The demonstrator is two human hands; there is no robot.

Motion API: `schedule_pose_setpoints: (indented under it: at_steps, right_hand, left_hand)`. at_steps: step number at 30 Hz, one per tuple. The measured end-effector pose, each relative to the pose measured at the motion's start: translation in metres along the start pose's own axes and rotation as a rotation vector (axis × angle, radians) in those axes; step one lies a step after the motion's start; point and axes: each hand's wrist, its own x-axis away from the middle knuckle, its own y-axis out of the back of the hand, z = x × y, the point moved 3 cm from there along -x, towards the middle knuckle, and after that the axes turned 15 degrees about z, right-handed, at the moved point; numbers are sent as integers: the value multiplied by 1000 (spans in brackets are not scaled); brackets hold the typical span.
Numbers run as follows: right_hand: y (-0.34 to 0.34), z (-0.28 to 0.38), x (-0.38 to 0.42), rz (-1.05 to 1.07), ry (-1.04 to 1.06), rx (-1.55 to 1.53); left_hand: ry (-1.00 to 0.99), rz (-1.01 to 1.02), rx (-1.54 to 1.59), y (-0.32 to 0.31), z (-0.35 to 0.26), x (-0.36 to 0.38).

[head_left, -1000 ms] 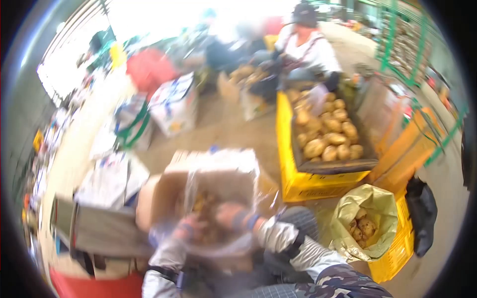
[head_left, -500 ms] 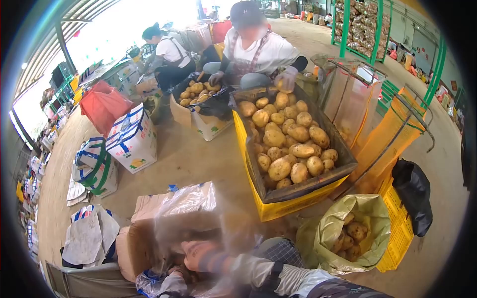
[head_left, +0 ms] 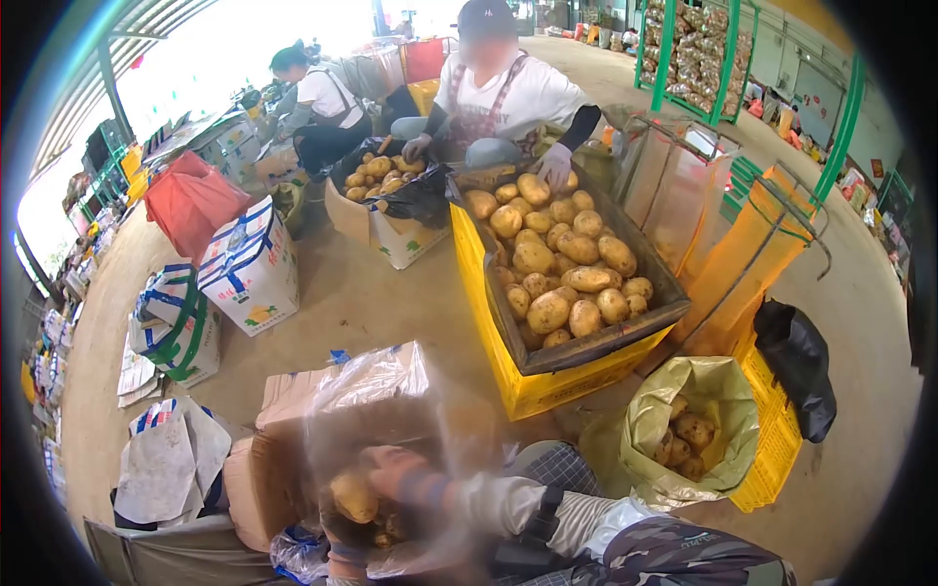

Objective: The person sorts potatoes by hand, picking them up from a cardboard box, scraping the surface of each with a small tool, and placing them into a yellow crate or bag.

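Note:
My right hand (head_left: 401, 477), in an orange-pink glove and smeared by motion, is inside the clear plastic liner of a cardboard box (head_left: 293, 400). A large potato (head_left: 354, 496) lies right at its fingertips; I cannot tell whether the fingers grip it. Smaller potatoes (head_left: 388, 532) show lower in the liner (head_left: 376, 391). My left hand (head_left: 346, 561) is low at the box's near side, its fingers hidden in shadow and plastic. To the right stands an olive-green sack (head_left: 640, 430) with several potatoes (head_left: 694, 430) in it.
A yellow crate (head_left: 557, 386) heaped with potatoes (head_left: 586, 278) stands ahead. Behind it sits a person (head_left: 503, 93), one gloved hand (head_left: 557, 168) at its far edge. A potato box (head_left: 396, 244), white cartons (head_left: 252, 269), an orange mesh bag (head_left: 738, 259) and a yellow basket (head_left: 772, 444) stand around.
A large potato now shows beside my right hand, which has shifted slightly up. My left hand is lower. The person opposite no longer holds up a potato; that hand rests at the crate. The view has shifted slightly.

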Motion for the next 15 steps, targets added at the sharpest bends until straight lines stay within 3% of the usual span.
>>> schedule_pose_setpoints:
  at_steps: [1, 5, 7, 9, 11, 13, 15]
  right_hand:
    - [-4, -9, -5, 33, 48, 81]
    - [-26, -31, -16, 159, 189, 164]
    - [-32, -31, -21, 309, 101, 84]
    - [-32, -17, -2, 443, -30, -472]
    - [-38, -20, -10, 575, -58, -770]
    - [-41, -13, -7, 401, 26, -769]
    - [-47, -17, -9, 402, -5, -897]
  left_hand:
    - [-59, -51, -346, 23, 13, -1]
    - [31, -86, 96, 23, 12, 4]
    - [26, -164, 197, 15, 8, 2]
    - [-102, -77, -314, 17, -1, 8]
    - [-126, -15, -369, 32, -3, 8]
    - [-235, -104, -624, 0, -24, 20]
    - [-246, -186, -884, -15, -31, 29]
